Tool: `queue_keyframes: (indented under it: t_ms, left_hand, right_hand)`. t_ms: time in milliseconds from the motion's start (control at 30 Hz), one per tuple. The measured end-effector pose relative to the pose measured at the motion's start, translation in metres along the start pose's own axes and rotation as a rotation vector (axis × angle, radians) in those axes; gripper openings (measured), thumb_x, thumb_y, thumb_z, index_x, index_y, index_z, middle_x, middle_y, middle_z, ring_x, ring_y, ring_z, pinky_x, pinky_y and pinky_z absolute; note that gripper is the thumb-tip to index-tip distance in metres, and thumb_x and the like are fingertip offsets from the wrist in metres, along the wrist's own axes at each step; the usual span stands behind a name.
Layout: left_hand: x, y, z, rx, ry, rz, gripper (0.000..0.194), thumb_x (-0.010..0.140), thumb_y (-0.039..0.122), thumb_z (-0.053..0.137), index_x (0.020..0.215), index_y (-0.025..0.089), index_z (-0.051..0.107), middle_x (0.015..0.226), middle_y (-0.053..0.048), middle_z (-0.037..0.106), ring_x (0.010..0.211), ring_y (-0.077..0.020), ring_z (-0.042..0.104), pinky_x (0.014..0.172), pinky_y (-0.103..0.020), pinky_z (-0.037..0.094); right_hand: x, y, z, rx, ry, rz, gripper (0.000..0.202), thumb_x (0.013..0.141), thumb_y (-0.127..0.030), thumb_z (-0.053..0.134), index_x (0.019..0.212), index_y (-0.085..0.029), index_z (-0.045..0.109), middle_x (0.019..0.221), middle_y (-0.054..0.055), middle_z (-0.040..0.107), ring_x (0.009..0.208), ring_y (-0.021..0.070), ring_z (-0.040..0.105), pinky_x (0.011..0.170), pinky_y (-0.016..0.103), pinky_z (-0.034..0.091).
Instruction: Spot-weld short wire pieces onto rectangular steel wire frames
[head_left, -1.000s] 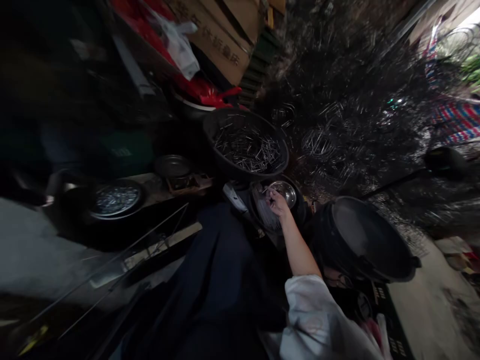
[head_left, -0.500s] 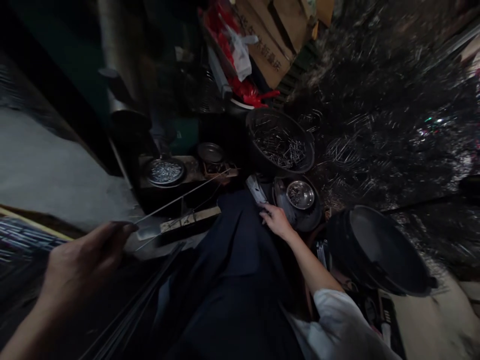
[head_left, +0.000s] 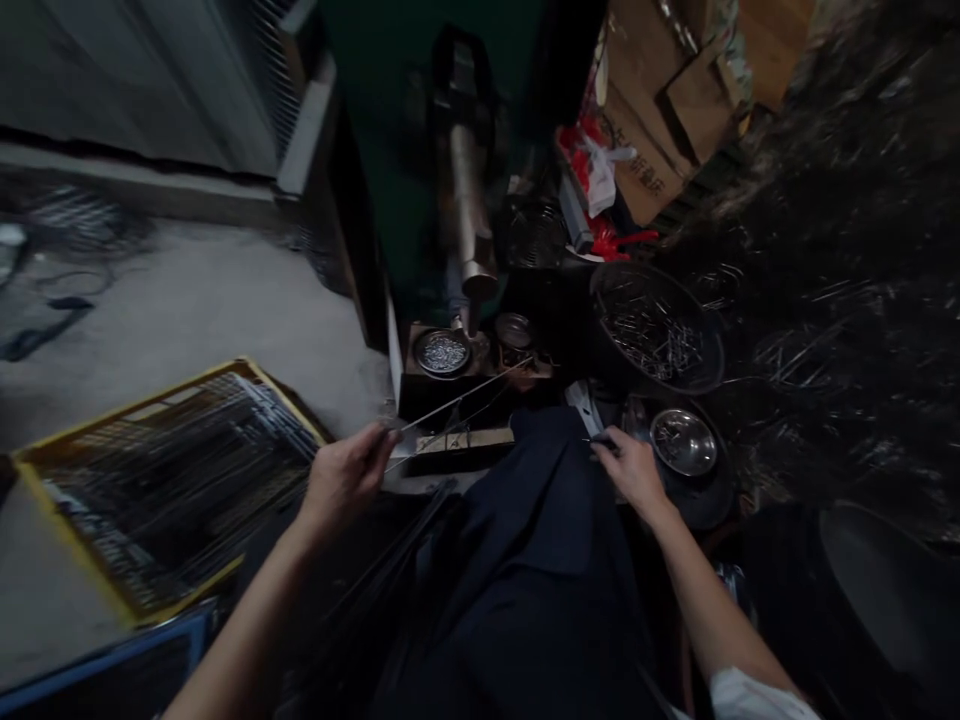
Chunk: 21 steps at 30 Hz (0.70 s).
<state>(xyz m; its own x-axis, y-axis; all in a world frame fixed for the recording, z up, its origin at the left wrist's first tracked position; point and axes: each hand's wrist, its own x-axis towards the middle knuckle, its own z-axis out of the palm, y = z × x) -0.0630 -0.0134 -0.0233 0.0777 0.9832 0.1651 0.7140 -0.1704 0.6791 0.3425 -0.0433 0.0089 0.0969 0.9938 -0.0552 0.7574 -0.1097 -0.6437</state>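
Note:
My left hand (head_left: 346, 476) is closed on the near end of a thin metal rod (head_left: 457, 400) that slants up and right toward a small dark machine block (head_left: 480, 385). My right hand (head_left: 632, 472) rests over my dark-clothed lap (head_left: 540, 560), fingers pinched on a small dark piece that is too dim to identify. Just right of that hand sits a small shiny steel bowl (head_left: 682, 441) holding small metal pieces. A round dish of small metal parts (head_left: 442, 352) sits on the machine block under a vertical metal cylinder (head_left: 469, 215).
A yellow crate (head_left: 161, 480) with several long thin rods lies at my left. A big black basin (head_left: 652, 330) of short metal pieces stands behind the steel bowl; another black basin (head_left: 877, 590) is at lower right. Cardboard boxes (head_left: 660, 110) and heaped wire fill the back right.
The view has swung left, bringing the yellow crate into sight. My right hand drew back from the steel bowl to my lap. My left hand came into view and closed on the rod.

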Motion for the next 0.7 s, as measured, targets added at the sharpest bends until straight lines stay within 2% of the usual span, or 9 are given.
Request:
queue_keyframes:
  t_ms: [100,200,300,400,500,700]
  left_hand:
    - [-0.002,-0.004,-0.003,-0.008,0.005,0.006,0.031,0.090,0.041,0.045,0.066,0.022,0.047,0.052,0.003,0.045,0.047,-0.0139,0.044,0.053,-0.027,0.031]
    - [-0.004,-0.006,-0.006,-0.005,0.020,0.019,0.031,0.091,0.040,0.044,0.065,0.022,0.046,0.052,0.003,0.046,0.047,-0.0136,0.045,0.052,-0.027,0.031]
    - [-0.006,-0.008,-0.007,-0.012,0.066,0.046,0.031,0.091,0.038,0.046,0.064,0.022,0.046,0.050,0.005,0.043,0.043,-0.0120,0.043,0.049,-0.025,0.029]
    - [-0.009,-0.012,-0.009,-0.020,0.111,0.080,0.031,0.091,0.035,0.047,0.064,0.021,0.048,0.048,0.006,0.041,0.040,-0.0104,0.040,0.047,-0.024,0.029]
    - [-0.012,-0.015,-0.012,-0.033,0.112,0.104,0.029,0.093,0.031,0.047,0.067,0.019,0.053,0.051,0.005,0.046,0.041,-0.0096,0.044,0.047,-0.022,0.032]
    - [-0.020,-0.016,-0.021,-0.041,0.163,0.163,0.024,0.095,0.027,0.051,0.074,0.018,0.058,0.056,0.004,0.055,0.043,-0.0092,0.050,0.049,-0.020,0.036]
  right_hand:
    - [0.015,-0.012,0.023,0.372,0.031,0.092,0.021,0.083,-0.042,0.068,0.086,-0.021,0.064,0.079,0.003,0.073,0.074,0.0220,0.075,0.062,0.028,0.056]
    - [0.041,-0.038,0.070,0.785,0.033,0.188,0.036,0.073,-0.048,0.078,0.082,-0.019,0.058,0.077,0.004,0.073,0.070,0.0212,0.075,0.056,0.026,0.057]
    - [0.070,-0.073,0.121,1.114,-0.041,0.285,0.042,0.064,-0.045,0.085,0.079,-0.018,0.056,0.076,0.005,0.074,0.068,0.0189,0.074,0.054,0.021,0.056]
    - [0.089,-0.102,0.156,1.337,-0.083,0.343,0.040,0.062,-0.038,0.087,0.076,-0.017,0.057,0.075,0.005,0.075,0.069,0.0170,0.074,0.055,0.019,0.057]
    - [0.094,-0.119,0.169,1.438,-0.086,0.370,0.032,0.066,-0.032,0.085,0.076,-0.016,0.059,0.074,0.005,0.075,0.069,0.0168,0.075,0.056,0.018,0.057]
    - [0.093,-0.132,0.167,1.507,-0.069,0.336,0.026,0.073,-0.028,0.081,0.075,-0.017,0.058,0.073,0.005,0.075,0.071,0.0173,0.075,0.056,0.018,0.057]
